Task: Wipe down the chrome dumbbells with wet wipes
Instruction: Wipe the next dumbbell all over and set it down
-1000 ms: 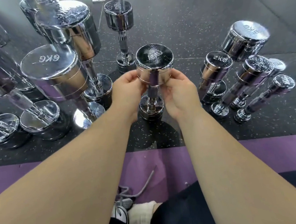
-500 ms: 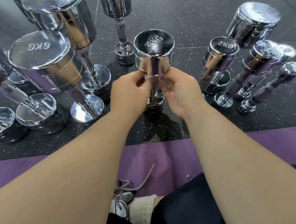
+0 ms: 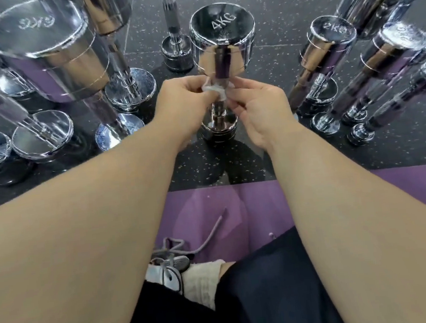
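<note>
At ten o'clock a large dumbbell (image 3: 48,54) is seen standing on end on black speckled rubber flooring (image 3: 310,157). Toward twelve, a crumpled white wet wipe (image 3: 213,89) is pinched by the curled fingers of the left hand (image 3: 180,107) against the handle of the upright 4KG dumbbell (image 3: 223,35) (just below its upper head). The wipe's other side is pinched by the right hand (image 3: 258,107). At two o'clock a 2KG dumbbell (image 3: 330,38) is stood among others. A purple mat (image 3: 263,208) is laid at six.

surface: black speckled floor (image 3: 310,157) | standing on end: chrome dumbbells (image 3: 221,30) | near edge: purple mat (image 3: 404,182)
</note>
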Demonstrator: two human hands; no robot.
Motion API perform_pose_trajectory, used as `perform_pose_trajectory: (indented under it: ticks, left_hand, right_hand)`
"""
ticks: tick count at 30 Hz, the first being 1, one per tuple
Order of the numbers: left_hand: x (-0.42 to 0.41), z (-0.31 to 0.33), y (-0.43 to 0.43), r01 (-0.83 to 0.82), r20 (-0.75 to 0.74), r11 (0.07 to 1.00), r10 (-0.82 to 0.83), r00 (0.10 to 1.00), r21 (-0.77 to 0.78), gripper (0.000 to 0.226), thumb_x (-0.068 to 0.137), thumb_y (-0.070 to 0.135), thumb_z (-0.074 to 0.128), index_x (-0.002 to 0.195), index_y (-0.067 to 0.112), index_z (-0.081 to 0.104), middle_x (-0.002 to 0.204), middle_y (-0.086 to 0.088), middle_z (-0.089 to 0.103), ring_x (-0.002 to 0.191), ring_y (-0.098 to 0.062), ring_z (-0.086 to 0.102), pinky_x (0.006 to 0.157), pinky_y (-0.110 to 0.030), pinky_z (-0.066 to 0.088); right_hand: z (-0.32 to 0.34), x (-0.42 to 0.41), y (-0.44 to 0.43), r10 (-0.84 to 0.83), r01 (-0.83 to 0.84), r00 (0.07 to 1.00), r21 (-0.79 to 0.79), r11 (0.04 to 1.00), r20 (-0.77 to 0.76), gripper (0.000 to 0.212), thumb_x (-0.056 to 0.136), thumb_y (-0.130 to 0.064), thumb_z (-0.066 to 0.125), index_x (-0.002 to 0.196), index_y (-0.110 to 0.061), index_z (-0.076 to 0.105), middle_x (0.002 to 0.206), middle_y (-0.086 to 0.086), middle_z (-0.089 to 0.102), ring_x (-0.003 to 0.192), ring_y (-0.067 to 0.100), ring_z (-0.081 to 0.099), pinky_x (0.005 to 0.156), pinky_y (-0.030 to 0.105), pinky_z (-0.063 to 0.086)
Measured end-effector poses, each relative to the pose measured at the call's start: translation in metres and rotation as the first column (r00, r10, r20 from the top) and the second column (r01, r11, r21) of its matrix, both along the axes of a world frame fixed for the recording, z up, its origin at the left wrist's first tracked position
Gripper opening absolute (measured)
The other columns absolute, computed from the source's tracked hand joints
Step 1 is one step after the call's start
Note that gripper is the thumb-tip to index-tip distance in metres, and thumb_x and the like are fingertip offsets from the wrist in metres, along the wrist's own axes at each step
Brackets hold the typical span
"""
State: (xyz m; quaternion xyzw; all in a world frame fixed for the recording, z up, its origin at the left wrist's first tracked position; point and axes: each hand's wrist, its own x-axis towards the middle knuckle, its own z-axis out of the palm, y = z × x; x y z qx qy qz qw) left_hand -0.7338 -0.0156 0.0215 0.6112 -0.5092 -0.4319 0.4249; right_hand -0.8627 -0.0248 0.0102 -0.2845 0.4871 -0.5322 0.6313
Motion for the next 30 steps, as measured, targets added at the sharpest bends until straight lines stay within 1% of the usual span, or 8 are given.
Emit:
perform_pose_trajectory:
  ticks: [4,8,12,18,21,23,26,30]
  left_hand:
    - [-0.003,-0.019,-0.002,0.051,0.089,0.990,-0.063,0.994,0.132,0.020,0.080,0.017,0.079,0.092,0.032,0.076,0.074,0.010,0.072,0.052,0.001,0.054,0.049,-0.015,0.044]
    - [-0.001,-0.016,-0.009,0.021,-0.060,0.987,-0.011,0.998,0.160,0.024,0.076,0.001,0.076,0.084,0.023,0.076,0.085,0.000,0.076,0.074,-0.013,0.066,0.073,-0.025,0.055]
    - [0.004,0.003,-0.013,0.074,-0.337,0.996,-0.055,0.940,0.043,0.023,0.077,-0.013,0.069,0.087,0.008,0.071,0.084,-0.006,0.075,0.071,-0.011,0.068,0.066,-0.018,0.052]
    - [-0.002,-0.020,-0.015,0.151,-0.074,0.982,-0.143,0.987,0.114,0.021,0.074,0.004,0.079,0.086,0.020,0.078,0.088,-0.005,0.076,0.076,-0.018,0.070,0.075,-0.032,0.059]
    - [0.002,-0.022,-0.014,0.138,-0.062,0.980,-0.131,0.989,0.140,0.023,0.071,0.002,0.080,0.082,0.021,0.078,0.084,-0.004,0.076,0.080,-0.021,0.070,0.080,-0.031,0.055]
    - [0.006,-0.014,-0.013,0.134,-0.267,0.983,-0.096,0.959,0.126,0.026,0.076,-0.009,0.071,0.085,0.015,0.074,0.078,-0.003,0.075,0.073,-0.017,0.067,0.072,-0.024,0.052]
    - [0.009,0.004,-0.015,0.134,-0.562,0.988,-0.070,0.824,0.074,0.023,0.082,-0.011,0.063,0.080,0.012,0.067,0.069,0.001,0.070,0.059,-0.005,0.063,0.056,-0.012,0.048]
    - [0.005,0.003,-0.017,0.166,-0.484,0.985,-0.119,0.867,0.056,0.024,0.082,-0.013,0.064,0.087,0.011,0.068,0.071,0.003,0.071,0.061,-0.007,0.063,0.055,-0.013,0.048]
  right_hand:
    - [-0.017,-0.001,-0.001,0.153,-0.111,0.908,0.128,0.986,-0.391,0.027,0.080,0.008,0.067,0.095,-0.013,0.076,0.099,0.011,0.075,0.076,0.016,0.061,0.068,0.026,0.049]
    - [-0.007,0.000,-0.003,0.065,-0.047,0.961,0.071,0.996,-0.269,0.033,0.078,0.019,0.056,0.093,-0.004,0.075,0.099,0.018,0.074,0.078,0.022,0.056,0.071,0.030,0.046]
    - [0.002,-0.003,-0.011,0.063,-0.070,0.986,-0.039,0.997,-0.157,0.032,0.082,0.017,0.056,0.099,-0.003,0.072,0.082,0.008,0.070,0.072,0.016,0.055,0.063,0.022,0.045]
    - [-0.023,0.002,-0.010,0.152,-0.135,0.873,0.070,0.988,-0.464,0.030,0.080,0.008,0.058,0.098,-0.008,0.076,0.087,0.005,0.073,0.075,0.019,0.065,0.069,0.032,0.057]
    - [-0.011,0.006,-0.004,0.069,-0.038,0.940,0.098,0.994,-0.335,0.015,0.068,-0.002,0.062,0.082,0.002,0.066,0.082,0.010,0.058,0.073,0.024,0.041,0.066,0.037,0.038]
    - [0.003,0.003,-0.002,-0.010,0.014,0.988,0.027,1.000,-0.151,0.007,0.075,0.009,0.058,0.078,0.003,0.060,0.081,0.014,0.055,0.072,0.020,0.043,0.063,0.026,0.036]
    - [0.017,-0.002,-0.004,-0.014,0.023,0.995,-0.094,0.995,0.095,0.032,0.082,0.021,0.049,0.063,-0.001,0.063,0.061,0.004,0.063,0.055,0.006,0.058,0.058,0.015,0.048]
    - [0.006,-0.001,-0.006,0.052,-0.052,0.999,-0.076,0.996,0.005,0.024,0.085,0.018,0.054,0.084,-0.001,0.069,0.071,0.002,0.069,0.066,0.009,0.057,0.061,0.015,0.048]
